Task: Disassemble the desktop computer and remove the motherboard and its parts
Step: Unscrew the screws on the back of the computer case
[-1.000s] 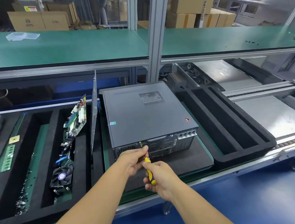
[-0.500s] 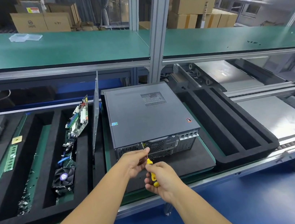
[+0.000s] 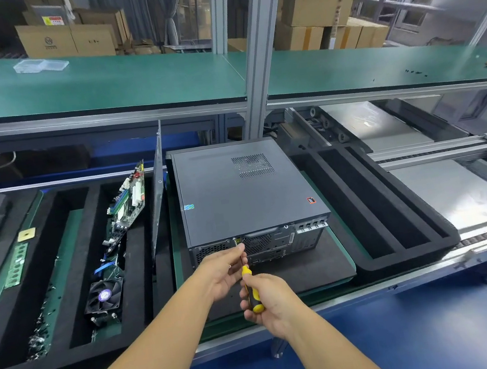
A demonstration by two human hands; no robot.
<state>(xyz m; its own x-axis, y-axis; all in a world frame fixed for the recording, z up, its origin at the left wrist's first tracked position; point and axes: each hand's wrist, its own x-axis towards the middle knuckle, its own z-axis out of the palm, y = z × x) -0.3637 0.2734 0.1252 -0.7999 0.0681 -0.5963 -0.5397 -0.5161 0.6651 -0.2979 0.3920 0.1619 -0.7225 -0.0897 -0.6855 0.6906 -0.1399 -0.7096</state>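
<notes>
A dark grey desktop computer (image 3: 237, 191) lies flat on a black mat, its rear panel facing me. My right hand (image 3: 268, 301) grips the yellow-and-black handle of a screwdriver (image 3: 250, 289). The shaft points up at a screw on the upper edge of the rear panel. My left hand (image 3: 224, 268) pinches the shaft just below that screw. In the black foam tray (image 3: 144, 292) to the left, a motherboard (image 3: 128, 200) leans on edge and a cooling fan (image 3: 104, 296) lies flat.
A loose grey side panel (image 3: 157, 193) stands upright between tray and computer. A green RAM stick (image 3: 15, 264) lies at far left. An empty black foam tray (image 3: 398, 225) sits to the right, with metal conveyor plates (image 3: 456, 195) beyond. A green shelf (image 3: 96, 80) runs overhead.
The camera has drifted slightly. Both hands stay at the rear panel with the screwdriver, which has shifted a little upward toward the screw.
</notes>
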